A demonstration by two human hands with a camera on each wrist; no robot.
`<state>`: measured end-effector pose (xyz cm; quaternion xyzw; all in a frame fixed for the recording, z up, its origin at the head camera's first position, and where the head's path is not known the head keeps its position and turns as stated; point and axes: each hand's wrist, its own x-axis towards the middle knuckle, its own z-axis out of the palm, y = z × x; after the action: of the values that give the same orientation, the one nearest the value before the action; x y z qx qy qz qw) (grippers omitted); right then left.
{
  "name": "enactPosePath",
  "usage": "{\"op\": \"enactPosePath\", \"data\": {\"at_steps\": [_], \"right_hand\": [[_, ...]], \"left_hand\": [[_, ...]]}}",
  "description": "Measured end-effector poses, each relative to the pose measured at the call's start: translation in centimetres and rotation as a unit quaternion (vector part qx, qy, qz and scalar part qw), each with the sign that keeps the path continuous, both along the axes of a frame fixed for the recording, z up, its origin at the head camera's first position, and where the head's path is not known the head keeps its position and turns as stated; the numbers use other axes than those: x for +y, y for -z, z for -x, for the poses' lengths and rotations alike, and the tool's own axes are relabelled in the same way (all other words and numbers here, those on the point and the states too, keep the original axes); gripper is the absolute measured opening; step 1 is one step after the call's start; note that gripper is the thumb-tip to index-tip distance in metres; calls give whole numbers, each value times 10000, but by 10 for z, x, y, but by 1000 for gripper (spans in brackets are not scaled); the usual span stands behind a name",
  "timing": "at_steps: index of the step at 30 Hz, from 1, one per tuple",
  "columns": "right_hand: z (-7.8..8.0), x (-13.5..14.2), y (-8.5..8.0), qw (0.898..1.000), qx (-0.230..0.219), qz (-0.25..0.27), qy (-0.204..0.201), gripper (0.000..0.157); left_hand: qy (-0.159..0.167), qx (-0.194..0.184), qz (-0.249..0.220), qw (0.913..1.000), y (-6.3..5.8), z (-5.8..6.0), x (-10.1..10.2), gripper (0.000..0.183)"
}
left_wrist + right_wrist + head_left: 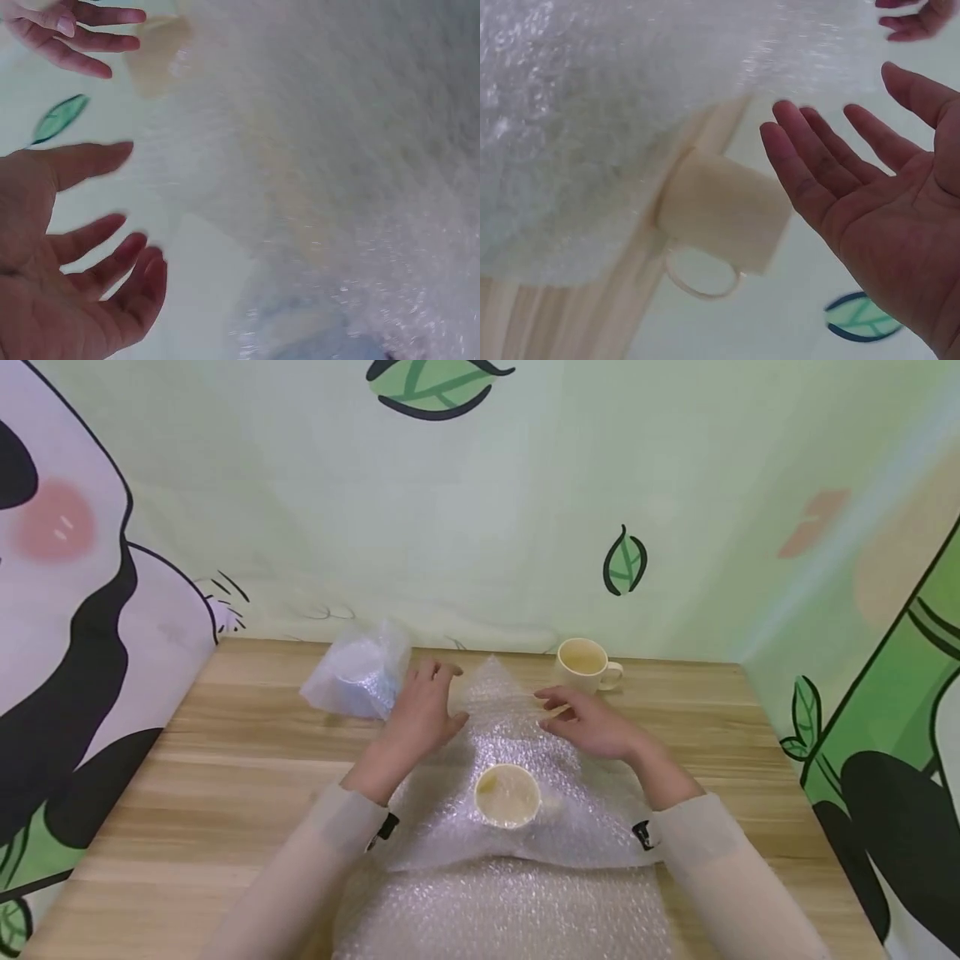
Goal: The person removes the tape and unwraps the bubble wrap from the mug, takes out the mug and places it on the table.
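Note:
A sheet of bubble wrap (525,743) lies over the middle of the table, its far end drawn to a point. A cream mug (507,796) shows hazily at its centre, the handle blurred by the plastic. My left hand (423,706) hovers by the wrap's far left side, fingers loosely bent and holding nothing. Opposite it, my right hand (588,718) is over the far right side, also holding nothing. In the right wrist view its fingers (802,165) are spread, palm visible. The left wrist view shows the left palm (82,255) facing the wrap.
A second cream mug (581,665) stands at the table's back edge, just beyond my right hand. A bluish item wrapped in bubble wrap (360,672) sits at the back left, close to my left hand. Behind the wooden table (247,760) rises a printed wall (480,527).

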<state>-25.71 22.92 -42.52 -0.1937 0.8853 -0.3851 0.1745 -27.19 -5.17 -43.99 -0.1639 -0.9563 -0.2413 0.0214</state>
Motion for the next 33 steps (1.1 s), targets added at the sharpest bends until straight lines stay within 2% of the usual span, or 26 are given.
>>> {"op": "enactPosePath", "data": {"at_steps": [4,8,11,18,23,28,33], "right_hand": [[-17,6,-12,9996,74,154,-207,43],[-32,10,-20,9986,225,50,-468,35],[-43,10,-20,9980,220,55,-590,32],[-63,7,-13,9982,120,43,-589,30],[-72,5,-9,9983,117,-40,-568,23],[-77,3,-6,9979,185,-44,-614,18],[-81,4,-4,9986,229,3,-471,16]], "left_hand": [[504,-516,-66,9974,-12,-17,-3,46],[1058,-1078,-288,9881,-20,-35,-7,39],[1336,-1295,-379,9818,-23,-47,-10,34],[1672,-1839,-373,9679,-25,-72,-17,29],[1848,-2071,-513,9593,-20,-82,-20,27],[2006,-2128,-726,9535,-15,-89,-22,21],[2039,-2072,-820,9533,-16,-91,-21,17]]}}
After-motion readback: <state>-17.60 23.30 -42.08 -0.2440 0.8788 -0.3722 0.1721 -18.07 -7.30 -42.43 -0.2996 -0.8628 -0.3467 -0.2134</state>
